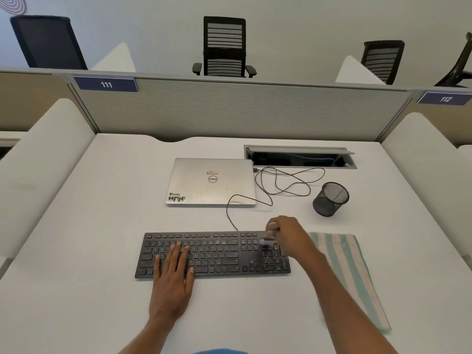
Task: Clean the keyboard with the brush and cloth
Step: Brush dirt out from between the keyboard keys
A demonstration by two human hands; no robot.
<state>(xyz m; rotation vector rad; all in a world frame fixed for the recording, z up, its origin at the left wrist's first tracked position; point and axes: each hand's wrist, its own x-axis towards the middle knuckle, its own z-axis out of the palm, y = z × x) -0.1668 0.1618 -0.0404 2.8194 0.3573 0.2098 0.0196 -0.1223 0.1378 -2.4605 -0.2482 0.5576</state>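
A black keyboard (pixel 219 254) lies on the white desk (pixel 89 251) in front of me. My left hand (pixel 173 272) rests flat on its left half, fingers straight on the keys. My right hand (pixel 287 235) grips a small brush (pixel 267 241), blurred, with its head down on the keys at the top of the number pad. A striped green and white cloth (pixel 352 272) lies flat on the desk just right of the keyboard, partly under my right forearm.
A shut silver laptop (pixel 212 181) sits behind the keyboard. The keyboard's cable (pixel 281 185) loops beside it toward an open cable hatch (pixel 298 157). A black mesh pen cup (pixel 330 199) stands at the right. Padded dividers flank the desk.
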